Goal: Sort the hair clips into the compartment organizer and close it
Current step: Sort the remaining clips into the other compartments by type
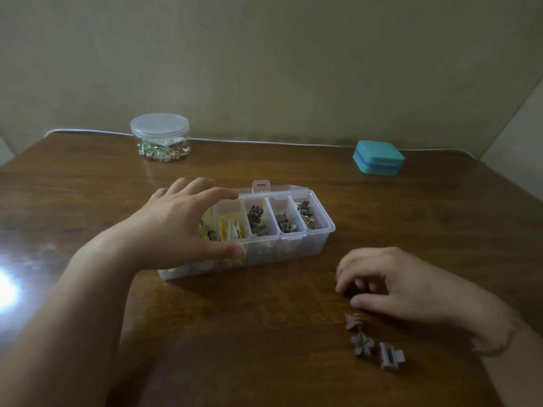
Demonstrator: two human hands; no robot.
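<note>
Steady organizer (293,245) under spread, empty left hand (179,227); right hand (382,284) seemingly pinching dark clip (351,290), three grey clips (373,342) just below.

Brown wooden table (264,333) against plain beige wall (279,60); bright glare at left.

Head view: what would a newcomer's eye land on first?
The clear compartment organizer at table centre, lid open, clips sorted by colour, with the left hand spread over its left end. Next, the right hand curled on the table to its right, with three loose greyish clips just in front of it. At the back: a round clear jar left, teal case right.
</note>
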